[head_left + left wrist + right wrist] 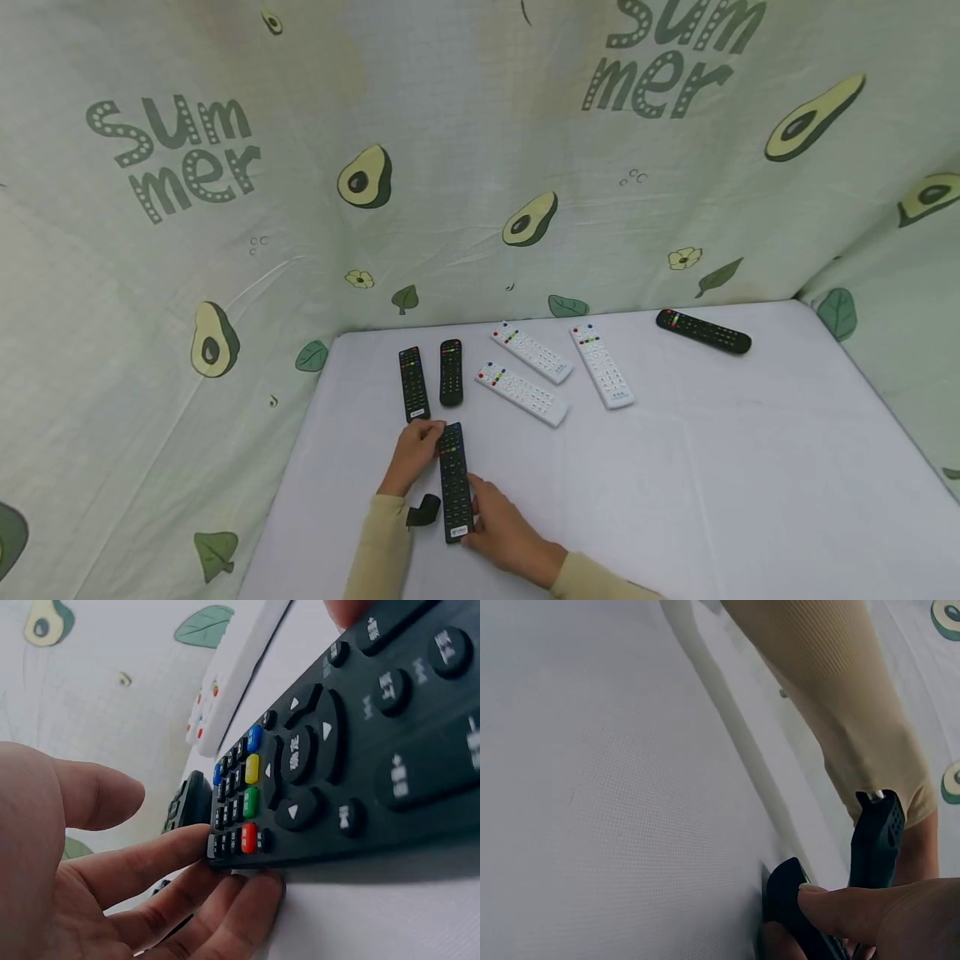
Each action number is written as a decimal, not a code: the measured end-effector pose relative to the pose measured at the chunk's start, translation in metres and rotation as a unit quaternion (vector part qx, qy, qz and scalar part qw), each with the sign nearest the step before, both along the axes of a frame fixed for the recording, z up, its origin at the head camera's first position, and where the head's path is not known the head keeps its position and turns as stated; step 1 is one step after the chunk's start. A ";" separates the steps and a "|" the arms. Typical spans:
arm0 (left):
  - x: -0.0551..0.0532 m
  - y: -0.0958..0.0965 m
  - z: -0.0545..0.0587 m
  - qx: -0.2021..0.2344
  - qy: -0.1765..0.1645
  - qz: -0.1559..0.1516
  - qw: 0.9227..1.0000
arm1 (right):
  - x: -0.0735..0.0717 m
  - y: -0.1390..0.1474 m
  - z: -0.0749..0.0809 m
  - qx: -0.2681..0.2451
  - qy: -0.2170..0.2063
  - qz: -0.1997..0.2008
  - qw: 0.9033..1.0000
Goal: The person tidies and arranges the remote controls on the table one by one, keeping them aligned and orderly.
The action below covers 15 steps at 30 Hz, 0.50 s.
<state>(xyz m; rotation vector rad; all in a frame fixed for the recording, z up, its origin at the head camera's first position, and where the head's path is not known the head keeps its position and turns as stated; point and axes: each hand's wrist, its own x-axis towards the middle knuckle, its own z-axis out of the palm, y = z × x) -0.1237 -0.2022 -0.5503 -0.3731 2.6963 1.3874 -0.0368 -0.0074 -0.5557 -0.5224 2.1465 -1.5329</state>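
A black remote control (455, 485) lies on the white-covered table, its long side pointing away from me. My right hand (512, 530) grips its near end, with the thumb (847, 909) over the edge in the right wrist view. At the far end, my left hand (409, 457) touches the remote control (300, 754) with its fingertips, the thumb (101, 796) held off it. Just beyond the left hand lies another black remote (414, 385), and beside that a third black remote (451, 372).
To the right lie a white remote (522, 393), a second white one (532, 353) behind it and a third white one (602, 367). A black remote (703, 332) rests near the table's back edge. A patterned cloth (450, 275) rises behind the table (675, 500).
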 end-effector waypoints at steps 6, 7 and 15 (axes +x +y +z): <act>0.001 0.002 0.002 -0.032 0.002 -0.018 0.999 | 0.000 -0.002 0.001 0.004 0.004 0.004 1.000; 0.002 0.003 0.002 -0.037 0.004 -0.021 0.999 | 0.000 -0.001 0.002 0.003 0.004 0.005 1.000; 0.007 0.010 0.012 -0.068 0.057 -0.056 0.994 | -0.006 0.035 0.006 -0.008 0.006 0.014 1.000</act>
